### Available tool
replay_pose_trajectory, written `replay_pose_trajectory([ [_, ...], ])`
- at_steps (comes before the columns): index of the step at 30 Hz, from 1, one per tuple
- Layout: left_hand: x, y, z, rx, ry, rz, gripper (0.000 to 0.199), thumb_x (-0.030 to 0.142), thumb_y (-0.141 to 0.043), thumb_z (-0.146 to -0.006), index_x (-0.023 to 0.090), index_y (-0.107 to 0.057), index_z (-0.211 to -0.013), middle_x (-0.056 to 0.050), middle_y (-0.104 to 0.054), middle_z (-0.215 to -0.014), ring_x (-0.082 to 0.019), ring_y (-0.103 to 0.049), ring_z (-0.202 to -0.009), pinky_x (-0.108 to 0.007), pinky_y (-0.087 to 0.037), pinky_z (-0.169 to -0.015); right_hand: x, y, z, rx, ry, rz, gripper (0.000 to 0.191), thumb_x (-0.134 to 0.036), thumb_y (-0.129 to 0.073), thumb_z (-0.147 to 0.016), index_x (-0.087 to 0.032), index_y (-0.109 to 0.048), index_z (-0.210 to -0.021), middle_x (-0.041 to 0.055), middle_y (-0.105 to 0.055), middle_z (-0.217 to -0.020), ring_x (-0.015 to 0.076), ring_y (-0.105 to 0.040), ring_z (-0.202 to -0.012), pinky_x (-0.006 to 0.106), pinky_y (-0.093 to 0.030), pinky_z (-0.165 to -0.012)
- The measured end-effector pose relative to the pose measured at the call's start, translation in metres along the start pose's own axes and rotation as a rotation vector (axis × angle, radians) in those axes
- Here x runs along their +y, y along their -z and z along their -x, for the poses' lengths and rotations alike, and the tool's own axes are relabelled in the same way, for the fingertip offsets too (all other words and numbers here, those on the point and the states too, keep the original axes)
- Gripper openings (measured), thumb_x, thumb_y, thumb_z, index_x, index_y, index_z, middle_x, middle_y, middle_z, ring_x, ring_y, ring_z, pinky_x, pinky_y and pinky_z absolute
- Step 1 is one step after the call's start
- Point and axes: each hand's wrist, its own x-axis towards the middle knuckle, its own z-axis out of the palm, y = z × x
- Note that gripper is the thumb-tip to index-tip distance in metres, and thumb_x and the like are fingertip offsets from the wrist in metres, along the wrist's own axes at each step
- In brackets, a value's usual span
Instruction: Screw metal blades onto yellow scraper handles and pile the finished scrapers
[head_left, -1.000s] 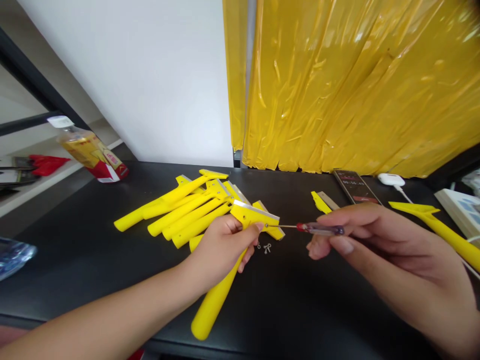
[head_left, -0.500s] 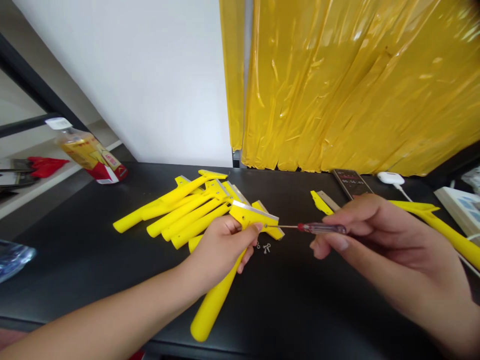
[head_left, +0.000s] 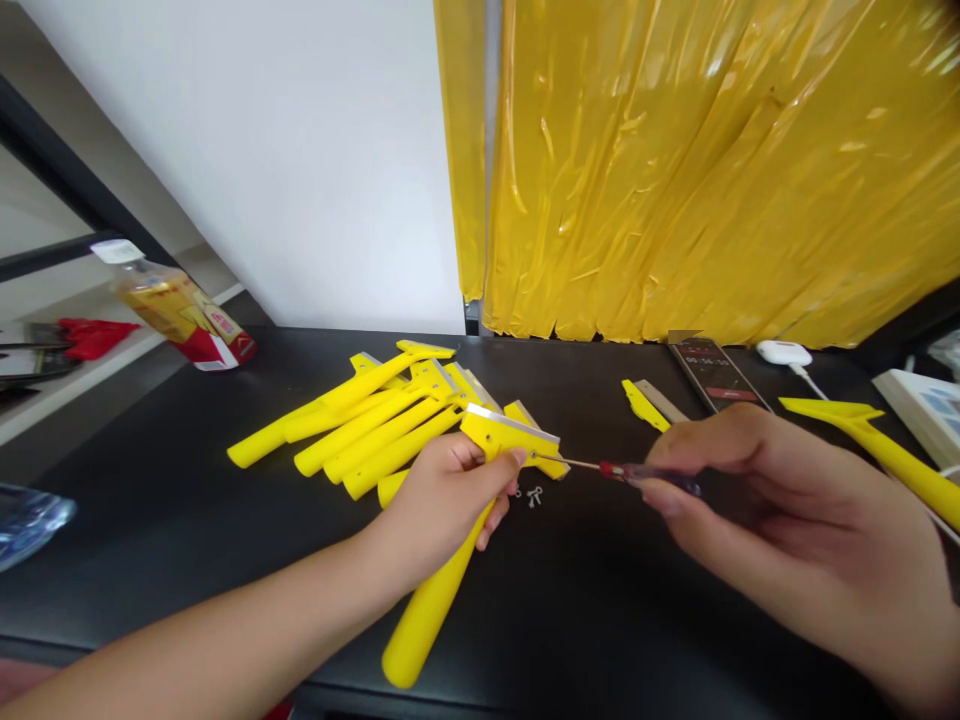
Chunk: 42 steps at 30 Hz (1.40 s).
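My left hand (head_left: 457,490) is wrapped round a yellow scraper (head_left: 439,610) just below its head, thumb pressed on the head near a screw. A metal blade edge runs along the top of that head. Between thumb and fingers, my right hand (head_left: 795,520) pinches a small screwdriver (head_left: 634,473) with a dark clear handle and red collar. Its thin shaft points left and the tip meets the screw on the scraper head. Several small screws (head_left: 534,495) lie on the table just below the head. More yellow scrapers (head_left: 375,420) lie in a pile behind my left hand.
On the black table (head_left: 600,600), a yellow clamp plate (head_left: 643,405) and a blade (head_left: 660,400) lie by a phone (head_left: 716,372). A white earbud case (head_left: 784,353) and a yellow scraper handle (head_left: 892,455) are at right. A drink bottle (head_left: 180,310) stands left.
The screwdriver handle has tipped slightly downward and my right hand has shifted a little right and down, fingers rolled on the handle. My left hand and the scraper stay nearly still.
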Motion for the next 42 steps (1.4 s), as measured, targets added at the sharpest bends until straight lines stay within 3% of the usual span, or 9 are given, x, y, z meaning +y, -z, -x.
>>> replay_pose_trajectory([
  [4,-0.001,0.0,0.0,0.013,-0.001,-0.009,0.038,0.047,-0.067,-0.094,0.021,-0.057,-0.069,0.005,-0.053,-0.047,-0.009,-0.045,-0.037,-0.021,-0.035,-0.04,-0.001,0.003,-0.003,-0.046,0.102,0.179,0.006,-0.024,-0.066,-0.1,-0.027,-0.061,-0.099,-0.0014,-0.067,-0.076,0.014,-0.062,-0.059,0.027,-0.049,-0.051],
  [9,0.001,-0.002,0.002,0.04,-0.035,-0.028,0.04,0.048,-0.065,-0.095,0.021,-0.057,-0.067,0.005,-0.053,-0.046,-0.009,-0.045,-0.037,-0.022,-0.035,-0.041,0.0,0.002,-0.008,-0.223,0.273,0.406,0.017,-0.024,-0.06,-0.103,-0.022,-0.06,-0.12,0.0079,-0.074,-0.102,0.0247,-0.072,-0.087,0.039,-0.057,-0.077],
  [13,0.002,-0.003,0.006,0.06,-0.045,-0.071,0.041,0.048,-0.067,-0.094,0.02,-0.057,-0.065,0.005,-0.054,-0.047,-0.009,-0.046,-0.038,-0.022,-0.035,-0.042,0.005,-0.006,-0.006,-0.204,0.408,0.603,0.01,-0.016,-0.057,-0.105,-0.019,-0.059,-0.115,0.0074,-0.074,-0.096,0.0234,-0.072,-0.078,0.037,-0.05,-0.066],
  [18,0.003,-0.003,0.007,0.076,-0.068,-0.09,0.041,0.049,-0.064,-0.096,0.021,-0.056,-0.067,0.005,-0.054,-0.047,-0.009,-0.046,-0.039,-0.022,-0.036,-0.043,0.009,-0.018,0.0,-0.225,0.372,0.633,0.007,-0.027,-0.062,-0.106,-0.02,-0.062,-0.104,0.0043,-0.069,-0.087,0.0213,-0.065,-0.069,0.037,-0.042,-0.059],
  [22,0.007,-0.004,0.009,0.108,-0.072,-0.115,0.041,0.047,-0.068,-0.093,0.022,-0.052,-0.064,0.006,-0.053,-0.047,-0.009,-0.046,-0.039,-0.022,-0.037,-0.044,0.009,-0.018,0.001,-0.285,0.389,0.638,0.013,-0.014,-0.056,-0.104,-0.019,-0.063,-0.094,0.0043,-0.065,-0.081,0.0212,-0.062,-0.071,0.037,-0.046,-0.064],
  [26,0.007,-0.004,0.011,0.112,-0.07,-0.155,0.039,0.047,-0.066,-0.094,0.022,-0.054,-0.066,0.006,-0.054,-0.049,-0.01,-0.047,-0.041,-0.023,-0.038,-0.044,0.005,-0.01,-0.001,-0.249,0.457,0.65,0.011,-0.008,-0.06,-0.101,-0.016,-0.067,-0.104,0.008,-0.069,-0.087,0.0266,-0.068,-0.085,0.043,-0.054,-0.076],
  [33,-0.001,-0.005,0.009,0.056,-0.02,-0.184,0.042,0.05,-0.064,-0.095,0.021,-0.057,-0.067,0.005,-0.053,-0.048,-0.01,-0.048,-0.04,-0.024,-0.039,-0.043,-0.005,-0.01,0.001,-0.181,0.232,0.251,0.023,-0.007,-0.059,-0.1,-0.024,-0.063,-0.115,0.0085,-0.067,-0.119,0.0189,-0.071,-0.102,0.029,-0.061,-0.079],
  [38,-0.003,-0.006,0.007,0.0,-0.013,-0.115,0.041,0.049,-0.065,-0.096,0.021,-0.058,-0.067,0.005,-0.053,-0.048,-0.009,-0.046,-0.038,-0.022,-0.037,-0.042,-0.009,-0.013,0.004,-0.115,0.194,-0.002,0.029,-0.003,-0.06,-0.096,-0.025,-0.058,-0.114,0.0037,-0.068,-0.099,0.0163,-0.07,-0.09,0.028,-0.061,-0.076],
  [42,-0.005,-0.005,0.008,-0.111,0.05,0.031,0.04,0.047,-0.065,-0.097,0.02,-0.059,-0.068,0.003,-0.053,-0.046,-0.009,-0.046,-0.036,-0.02,-0.034,-0.04,-0.008,-0.01,0.01,-0.063,0.161,-0.039,0.033,-0.007,-0.068,-0.094,-0.029,-0.06,-0.119,0.0028,-0.071,-0.107,0.0168,-0.073,-0.097,0.028,-0.064,-0.084],
])
